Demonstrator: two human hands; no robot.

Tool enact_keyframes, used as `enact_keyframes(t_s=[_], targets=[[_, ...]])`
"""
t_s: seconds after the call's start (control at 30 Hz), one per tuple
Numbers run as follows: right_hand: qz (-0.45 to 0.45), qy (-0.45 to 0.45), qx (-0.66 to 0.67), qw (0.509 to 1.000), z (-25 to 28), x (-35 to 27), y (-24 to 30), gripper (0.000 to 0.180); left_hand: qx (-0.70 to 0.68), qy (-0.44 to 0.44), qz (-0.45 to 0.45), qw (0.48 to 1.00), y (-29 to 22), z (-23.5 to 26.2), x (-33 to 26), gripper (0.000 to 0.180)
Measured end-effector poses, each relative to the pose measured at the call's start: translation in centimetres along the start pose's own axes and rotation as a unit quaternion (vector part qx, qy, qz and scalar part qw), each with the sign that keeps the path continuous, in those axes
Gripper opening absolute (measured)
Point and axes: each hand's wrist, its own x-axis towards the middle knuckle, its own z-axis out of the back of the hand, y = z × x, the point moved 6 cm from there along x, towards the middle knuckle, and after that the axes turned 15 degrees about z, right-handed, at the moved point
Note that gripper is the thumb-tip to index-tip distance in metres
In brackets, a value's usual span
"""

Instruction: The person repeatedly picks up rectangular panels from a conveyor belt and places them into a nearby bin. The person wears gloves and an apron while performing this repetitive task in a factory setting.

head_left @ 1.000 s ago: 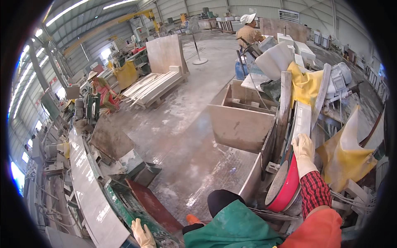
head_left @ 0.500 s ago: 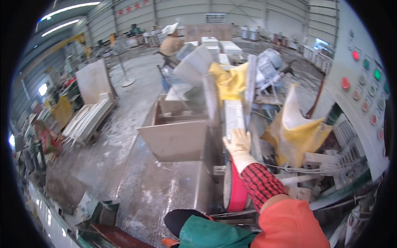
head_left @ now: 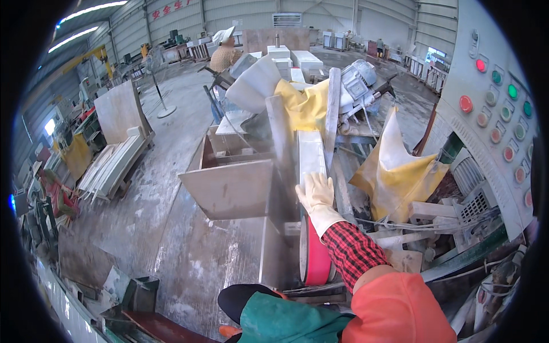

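My right hand (head_left: 316, 194), in a cream rubber glove with a red-and-black checked cuff, lies flat with fingers spread. It rests on the near end of a long pale slab (head_left: 311, 151). The slab lies on a narrow conveyor with a red belt (head_left: 317, 257), and its far end reaches under a yellow curtain (head_left: 306, 106) between two upright boards. My left hand does not show. A green apron (head_left: 286, 320) covers my front at the lower edge.
On the right stands a control panel (head_left: 497, 114) with several round buttons. A yellow-and-white sheet (head_left: 397, 177) drapes beside the conveyor, near a grey motor (head_left: 358, 80). Left of the belt is a tan panel (head_left: 231, 188). A person (head_left: 225, 54) in a white hat works beyond.
The whole view has shifted a little, so things sit slightly farther left and the picture is sharper. My right hand stays flat on the slab's near end.
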Motion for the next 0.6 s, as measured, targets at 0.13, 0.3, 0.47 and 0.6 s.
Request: enact_keyframes(t_s=[0.13, 0.3, 0.47, 0.6], targets=[[0.001, 0.044, 0.004, 0.999, 0.8, -0.2, 0.7, 0.047, 0.013, 0.024, 0.000, 1.000, 0.8, -0.8, 0.6, 0.036], [0.000, 0.047, -0.002, 0.999, 0.5, -0.6, 0.2, 0.045, 0.003, 0.041, 0.023, 0.999, 0.9, -1.0, 0.5, 0.038], [0.004, 0.041, 0.001, 0.999, 0.9, -1.0, 0.6, 0.043, -0.005, 0.043, 0.034, 0.999, 0.6, -0.6, 0.5, 0.038], [0.011, 0.024, 0.010, 1.000, 0.9, -1.2, 0.7, 0.045, -0.012, 0.039, 0.025, 0.999, 0.7, -0.6, 0.5, 0.038]])
